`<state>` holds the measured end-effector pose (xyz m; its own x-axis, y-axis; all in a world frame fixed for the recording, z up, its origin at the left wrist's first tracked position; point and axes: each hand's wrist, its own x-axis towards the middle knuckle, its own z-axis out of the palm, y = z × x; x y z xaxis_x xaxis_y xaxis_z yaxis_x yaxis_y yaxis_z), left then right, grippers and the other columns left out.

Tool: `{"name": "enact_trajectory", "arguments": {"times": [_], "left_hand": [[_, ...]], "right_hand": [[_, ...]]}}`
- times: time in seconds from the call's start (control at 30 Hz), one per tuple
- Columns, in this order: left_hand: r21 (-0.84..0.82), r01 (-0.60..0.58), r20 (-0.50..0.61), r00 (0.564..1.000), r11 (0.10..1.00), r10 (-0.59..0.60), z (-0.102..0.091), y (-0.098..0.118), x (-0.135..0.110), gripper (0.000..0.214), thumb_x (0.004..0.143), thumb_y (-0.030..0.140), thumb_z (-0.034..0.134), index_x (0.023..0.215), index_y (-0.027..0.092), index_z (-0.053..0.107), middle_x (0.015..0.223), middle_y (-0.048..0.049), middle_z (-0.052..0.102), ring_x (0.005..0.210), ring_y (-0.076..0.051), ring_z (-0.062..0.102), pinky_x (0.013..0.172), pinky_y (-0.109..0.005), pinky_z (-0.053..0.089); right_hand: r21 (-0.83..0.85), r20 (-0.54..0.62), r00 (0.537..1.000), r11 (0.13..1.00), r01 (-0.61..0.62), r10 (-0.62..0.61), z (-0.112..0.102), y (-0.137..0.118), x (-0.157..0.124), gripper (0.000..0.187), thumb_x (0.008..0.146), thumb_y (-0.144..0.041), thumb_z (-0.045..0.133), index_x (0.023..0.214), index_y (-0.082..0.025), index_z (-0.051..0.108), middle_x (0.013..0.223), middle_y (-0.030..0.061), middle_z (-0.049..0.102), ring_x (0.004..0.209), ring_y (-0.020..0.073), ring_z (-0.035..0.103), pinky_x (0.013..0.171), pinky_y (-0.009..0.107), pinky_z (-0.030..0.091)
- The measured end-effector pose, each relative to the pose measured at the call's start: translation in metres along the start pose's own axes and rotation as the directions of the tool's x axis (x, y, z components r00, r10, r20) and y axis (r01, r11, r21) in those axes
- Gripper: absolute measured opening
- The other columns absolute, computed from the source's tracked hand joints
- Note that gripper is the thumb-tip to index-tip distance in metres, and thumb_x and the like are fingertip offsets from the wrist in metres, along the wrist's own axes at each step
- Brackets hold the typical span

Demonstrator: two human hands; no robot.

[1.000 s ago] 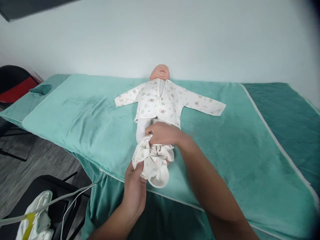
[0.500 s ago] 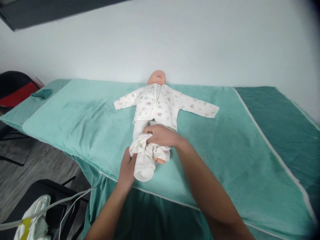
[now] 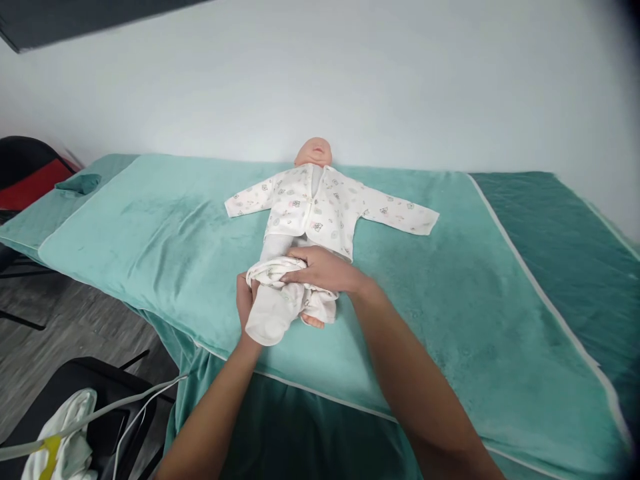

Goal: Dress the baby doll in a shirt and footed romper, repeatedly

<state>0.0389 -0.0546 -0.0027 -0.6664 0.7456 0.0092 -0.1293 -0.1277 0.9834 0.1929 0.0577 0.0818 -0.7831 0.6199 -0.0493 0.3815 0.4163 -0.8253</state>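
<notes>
left hand [image 3: 245, 301] / right hand [image 3: 323, 269] grip trousers [image 3: 273, 315] | doll foot [image 3: 314, 321] bare | chair [image 3: 95, 390] lower-left

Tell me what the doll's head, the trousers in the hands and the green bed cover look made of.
The doll's head looks like vinyl or soft plastic: smooth, dull sheen. The trousers are probably thin printed cotton knit, bunching in soft folds. The bed cover seems plush, velvety fabric: matte, with brushed streaks in its nap.

both hands [image 3: 320, 270] gripping bunched baby trousers [image 3: 280, 300] on a doll [image 3: 313, 200], teal mat [image 3: 450, 300]
</notes>
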Motion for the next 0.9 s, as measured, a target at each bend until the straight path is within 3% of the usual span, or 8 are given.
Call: {"name": "enact_trajectory", "arguments": {"times": [0.17, 0.37, 0.53, 0.7, 0.9], "left_hand": [[0.006, -0.109, 0.024, 0.994, 0.994, 0.109, 0.013, 0.002, 0.025, 0.046, 0.088, 0.064, 0.063, 0.077, 0.021, 0.052, 0.071, 0.0029, 0.054, 0.067, -0.013, 0.049, 0.064, -0.026, 0.045], [0.043, -0.136, 0.037, 0.99, 0.99, 0.135, 0.021, 0.017, 0.049, 0.059, 0.088, 0.071, 0.058, 0.064, 0.022, 0.037, 0.06, 0.0055, 0.036, 0.057, -0.01, 0.034, 0.054, -0.026, 0.031], [0.043, -0.113, 0.064, 0.992, 0.993, 0.11, 0.035, 0.026, 0.069, 0.062, 0.088, 0.065, 0.062, 0.059, 0.022, 0.03, 0.057, 0.0055, 0.028, 0.055, -0.009, 0.026, 0.051, -0.026, 0.026], [0.033, -0.068, 0.137, 0.989, 0.997, 0.063, 0.047, 0.03, 0.09, 0.063, 0.088, 0.056, 0.069, 0.056, 0.022, 0.026, 0.055, 0.0057, 0.024, 0.053, -0.008, 0.024, 0.048, -0.025, 0.023], [-0.037, 0.048, 0.168, 0.985, 0.998, -0.041, 0.053, 0.03, 0.098, 0.063, 0.084, 0.056, 0.072, 0.058, 0.022, 0.026, 0.056, 0.0066, 0.024, 0.053, -0.007, 0.024, 0.047, -0.024, 0.024]], "right_hand": [[0.048, 0.045, 0.999, 0.999, -0.027, 0.025, -0.002, -0.002, -0.002, 0.028, 0.078, -0.04, 0.073, 0.1, -0.023, 0.07, 0.104, 0.0002, 0.076, 0.093, 0.0222, 0.067, 0.075, 0.03, 0.045], [-0.083, 0.014, 1.0, 0.996, -0.025, 0.026, 0.006, -0.001, 0.003, 0.021, 0.076, -0.032, 0.072, 0.094, -0.023, 0.07, 0.102, 0.0024, 0.077, 0.088, 0.0233, 0.068, 0.07, 0.03, 0.045], [-0.133, -0.083, 0.996, 0.99, -0.05, 0.039, 0.011, 0.001, 0.006, 0.011, 0.078, -0.023, 0.063, 0.087, -0.023, 0.068, 0.094, 0.0014, 0.076, 0.084, 0.0207, 0.067, 0.068, 0.028, 0.042], [-0.157, -0.133, 0.99, 0.985, -0.07, 0.049, 0.014, 0.001, 0.009, 0.017, 0.08, -0.018, 0.056, 0.091, -0.021, 0.069, 0.092, 0.0026, 0.075, 0.082, 0.0196, 0.066, 0.067, 0.028, 0.04], [-0.055, -0.242, 0.968, 0.995, -0.079, 0.063, 0.018, 0.003, 0.013, 0.021, 0.082, -0.014, 0.055, 0.095, -0.02, 0.071, 0.097, 0.0044, 0.076, 0.088, 0.0204, 0.067, 0.075, 0.028, 0.044]]}}
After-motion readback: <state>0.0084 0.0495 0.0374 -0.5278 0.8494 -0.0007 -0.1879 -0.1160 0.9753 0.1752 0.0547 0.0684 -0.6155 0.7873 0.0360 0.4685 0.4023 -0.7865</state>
